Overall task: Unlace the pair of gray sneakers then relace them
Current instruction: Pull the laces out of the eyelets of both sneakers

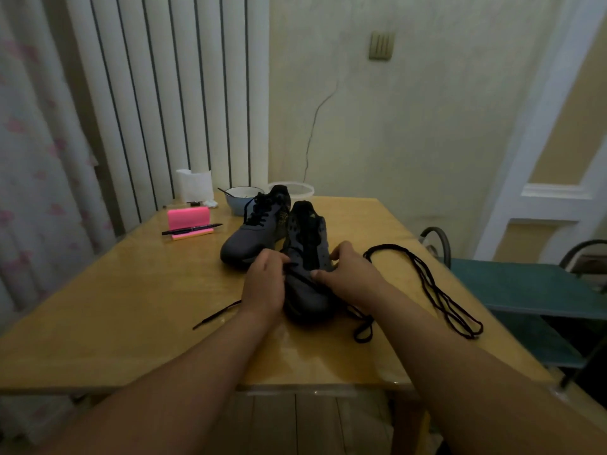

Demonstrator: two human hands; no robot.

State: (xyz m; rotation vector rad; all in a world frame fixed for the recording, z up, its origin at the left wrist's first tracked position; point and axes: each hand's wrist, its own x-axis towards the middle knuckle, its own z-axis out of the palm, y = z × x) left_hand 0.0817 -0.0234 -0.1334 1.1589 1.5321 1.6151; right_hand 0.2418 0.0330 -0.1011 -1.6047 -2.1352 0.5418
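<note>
The near gray sneaker (pixel 308 244) sits between both hands. The left hand (pixel 264 284) pinches the black lace (pixel 305 277) with curled fingers. The right hand (pixel 353 274) pinches the same lace by its thumb. The lace is soft and floppy, so hold it near its tip. The shoe looks light and may slide.

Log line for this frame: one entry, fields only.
stage: near sneaker mostly unlaced | left hand pinches lace | right hand grips near sneaker | far sneaker laced | loose lace on table
</note>
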